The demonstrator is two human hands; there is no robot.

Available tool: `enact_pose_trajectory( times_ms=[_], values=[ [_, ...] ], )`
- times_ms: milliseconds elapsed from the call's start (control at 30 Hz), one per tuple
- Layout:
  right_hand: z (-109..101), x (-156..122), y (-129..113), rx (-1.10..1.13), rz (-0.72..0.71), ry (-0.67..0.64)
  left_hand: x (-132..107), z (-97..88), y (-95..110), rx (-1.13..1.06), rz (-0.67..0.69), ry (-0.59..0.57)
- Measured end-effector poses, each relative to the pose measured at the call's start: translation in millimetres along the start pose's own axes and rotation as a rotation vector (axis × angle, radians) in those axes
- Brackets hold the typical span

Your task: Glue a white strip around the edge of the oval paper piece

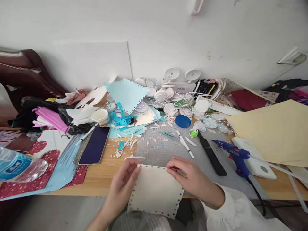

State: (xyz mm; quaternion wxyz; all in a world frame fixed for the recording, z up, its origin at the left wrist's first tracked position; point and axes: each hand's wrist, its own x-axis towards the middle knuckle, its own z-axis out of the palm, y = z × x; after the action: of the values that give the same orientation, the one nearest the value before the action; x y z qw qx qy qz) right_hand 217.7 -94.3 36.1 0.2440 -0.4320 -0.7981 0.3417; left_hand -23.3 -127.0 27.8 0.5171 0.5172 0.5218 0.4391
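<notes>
A cream square sheet of paper (156, 189) with small cut-outs along its edges is held up at the table's front edge. My left hand (126, 179) pinches its upper left corner between thumb and fingers. At the upper right corner, my right hand (186, 170) grips the sheet the same way. The paper's lower part hangs over my lap. Just beyond the sheet is a grey cutting mat (154, 150) strewn with white and blue paper scraps. A white pen (185, 144) and tweezers (169, 135) lie on that mat.
A blue glue gun (237, 155) and a black knife (211, 154) lie to the right. On the left are a phone (95, 146), a paper cup (99, 117) and a water bottle (21, 165). A light blue punched sheet (127, 93) leans on clutter at the back.
</notes>
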Motion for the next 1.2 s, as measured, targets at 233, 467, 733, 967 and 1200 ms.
enact_pose_trajectory(
  times_ms=[233,467,733,967,1200],
  values=[
    [24,-9,42,0.084,-0.026,0.076,32,-33.7,-15,0.731,0.495,0.272],
    [27,-6,44,0.101,-0.037,0.061,71,-53.2,-15,0.975,0.416,0.188],
    [28,-7,46,0.074,-0.047,0.067,154,-45.1,18,0.652,0.262,0.257],
    [27,-6,43,0.08,-0.034,0.057,209,-28.8,21,0.702,0.179,0.243],
    [25,-6,44,0.055,-0.068,0.043,143,-43.1,22,0.899,0.752,0.319]
  ],
)
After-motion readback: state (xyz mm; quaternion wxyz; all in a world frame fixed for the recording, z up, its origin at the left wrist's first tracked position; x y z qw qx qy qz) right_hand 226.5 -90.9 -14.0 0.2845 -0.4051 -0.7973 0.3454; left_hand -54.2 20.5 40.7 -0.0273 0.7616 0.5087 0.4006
